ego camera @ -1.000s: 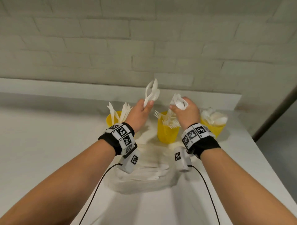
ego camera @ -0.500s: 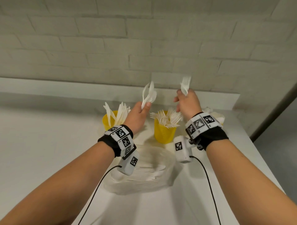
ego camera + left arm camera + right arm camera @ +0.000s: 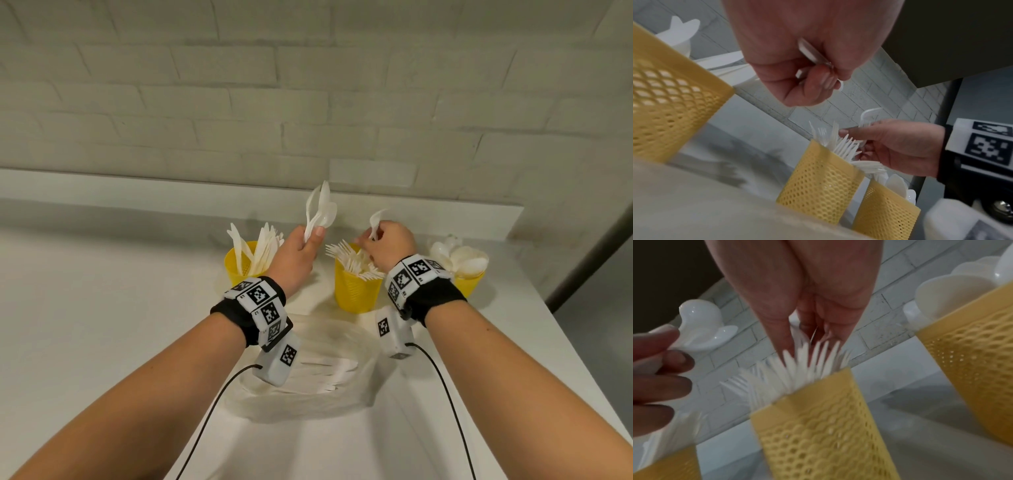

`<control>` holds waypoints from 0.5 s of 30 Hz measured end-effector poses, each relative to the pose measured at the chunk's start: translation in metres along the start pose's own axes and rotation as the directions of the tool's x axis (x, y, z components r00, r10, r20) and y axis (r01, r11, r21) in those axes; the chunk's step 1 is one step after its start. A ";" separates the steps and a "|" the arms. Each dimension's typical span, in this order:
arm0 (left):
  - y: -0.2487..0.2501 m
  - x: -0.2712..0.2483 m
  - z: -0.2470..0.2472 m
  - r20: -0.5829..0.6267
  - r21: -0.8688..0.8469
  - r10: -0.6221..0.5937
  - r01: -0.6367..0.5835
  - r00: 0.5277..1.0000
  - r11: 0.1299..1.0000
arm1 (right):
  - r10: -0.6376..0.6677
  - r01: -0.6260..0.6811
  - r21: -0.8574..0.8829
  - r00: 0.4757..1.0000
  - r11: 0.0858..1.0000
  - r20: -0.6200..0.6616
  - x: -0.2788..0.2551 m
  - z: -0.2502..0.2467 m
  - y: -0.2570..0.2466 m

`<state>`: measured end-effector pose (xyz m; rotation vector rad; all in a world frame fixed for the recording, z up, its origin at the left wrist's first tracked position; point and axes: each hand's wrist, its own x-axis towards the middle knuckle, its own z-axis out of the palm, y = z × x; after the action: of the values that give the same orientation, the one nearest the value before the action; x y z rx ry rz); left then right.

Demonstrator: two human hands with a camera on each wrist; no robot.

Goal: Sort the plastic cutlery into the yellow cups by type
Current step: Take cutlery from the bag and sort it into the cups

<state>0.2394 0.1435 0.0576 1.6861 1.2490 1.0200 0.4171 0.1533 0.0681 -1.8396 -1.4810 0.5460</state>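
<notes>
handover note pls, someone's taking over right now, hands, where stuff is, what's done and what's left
Left hand: grips a bunch of spoons, raised.
Right hand: pinches one white piece over the fork cup; type unclear.
Done: knife cup left, fork cup middle, spoon cup right, all partly filled.
Left: drop the held pieces, then sort the pile in the clear bag.

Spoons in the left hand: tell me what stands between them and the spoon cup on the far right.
The spoons in the left hand are held up left of the fork cup. That cup, its forks and the right hand above it lie between them and the spoon cup.
</notes>
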 end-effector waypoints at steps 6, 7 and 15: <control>0.006 -0.002 0.000 0.031 -0.082 0.055 -0.052 0.998 0.995 | -0.036 0.061 0.134 0.982 0.989 -0.186 -0.011 -0.016 -0.014; 0.007 -0.003 0.001 0.036 -0.088 0.070 -0.066 0.997 0.994 | -0.078 0.118 0.172 0.971 0.978 -0.224 -0.015 -0.018 -0.018; 0.037 -0.014 0.038 0.212 -0.338 -0.001 0.074 0.977 0.938 | -0.151 0.014 0.509 0.962 0.861 0.229 -0.037 -0.025 -0.026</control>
<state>0.2845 0.1173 0.0754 1.4480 0.9026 0.9482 0.4081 0.1140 0.1007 -1.3204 -1.4034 1.0580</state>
